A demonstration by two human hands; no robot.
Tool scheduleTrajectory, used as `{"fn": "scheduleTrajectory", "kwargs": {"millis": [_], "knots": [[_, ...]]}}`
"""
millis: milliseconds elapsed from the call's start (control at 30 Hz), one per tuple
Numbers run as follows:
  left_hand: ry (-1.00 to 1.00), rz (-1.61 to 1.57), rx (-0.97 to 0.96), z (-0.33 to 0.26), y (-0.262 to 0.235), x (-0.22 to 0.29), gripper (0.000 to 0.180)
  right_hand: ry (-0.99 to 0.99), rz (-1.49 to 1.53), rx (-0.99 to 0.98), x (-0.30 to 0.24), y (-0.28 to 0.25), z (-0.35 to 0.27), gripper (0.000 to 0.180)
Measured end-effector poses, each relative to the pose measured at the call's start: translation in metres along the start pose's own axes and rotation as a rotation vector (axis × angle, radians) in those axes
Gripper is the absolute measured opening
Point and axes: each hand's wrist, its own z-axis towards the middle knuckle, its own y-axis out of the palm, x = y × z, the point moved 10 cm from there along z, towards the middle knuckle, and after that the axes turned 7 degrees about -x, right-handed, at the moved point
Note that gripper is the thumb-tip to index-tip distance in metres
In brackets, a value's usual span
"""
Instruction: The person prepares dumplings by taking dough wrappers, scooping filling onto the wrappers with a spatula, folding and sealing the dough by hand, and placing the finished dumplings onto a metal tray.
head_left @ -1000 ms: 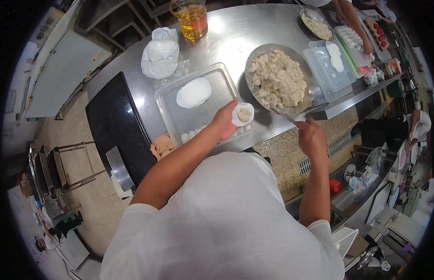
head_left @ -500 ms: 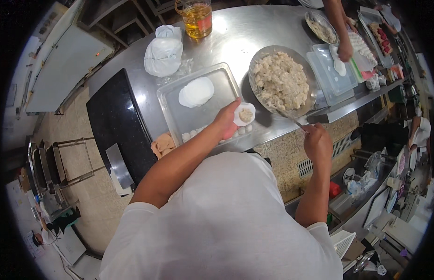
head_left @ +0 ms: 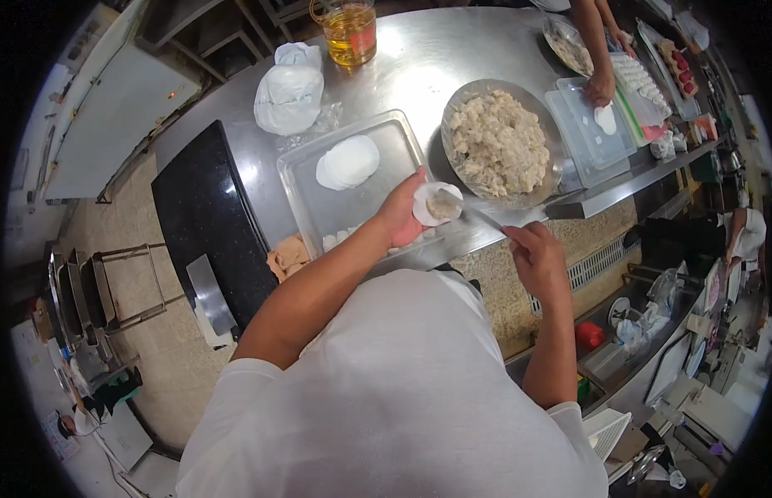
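Observation:
My left hand [head_left: 398, 214], fingers closed, holds a round white dumpling wrapper [head_left: 422, 196] with a dab of pale filling on it. In my right hand [head_left: 539, 259] is the handle of a thin metal spatula [head_left: 484, 217], its blade reaching onto the filling in the wrapper. Just beyond, a steel bowl [head_left: 559, 170] holds a heap of chunky pale filling [head_left: 500, 143]. Under my left forearm lies a metal tray [head_left: 412, 139] with a stack of white wrappers [head_left: 348, 163]. Several small white dumplings [head_left: 333, 241] line its near edge, partly hidden by my arm.
A co-worker's hand [head_left: 600, 86] touches a white wrapper on plastic lids [head_left: 573, 137] at the right. Far left of the tray are a white plastic bag [head_left: 288, 93] and a jug of yellow liquid [head_left: 350, 37]. A broad metal blade [head_left: 210, 292] rests by the black surface [head_left: 205, 199].
My right hand has moved left from the bowl's near edge, bringing the spatula to the wrapper. The wrapper is now more cupped. The co-worker's hand has shifted left and nearer.

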Motion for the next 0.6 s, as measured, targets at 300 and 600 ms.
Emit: {"fn": "scheduleTrajectory", "kwargs": {"millis": [300,600], "knots": [[-0.032,-0.032,-0.041,-0.023,0.011,0.007,0.064,-0.189,-0.133,0.035,-0.023,-0.018,0.009,0.029],[0.185,-0.022,0.001,-0.048,0.018,0.035,0.063,0.124,-0.281,0.146,-0.021,-0.074,-0.003,0.025]]}}
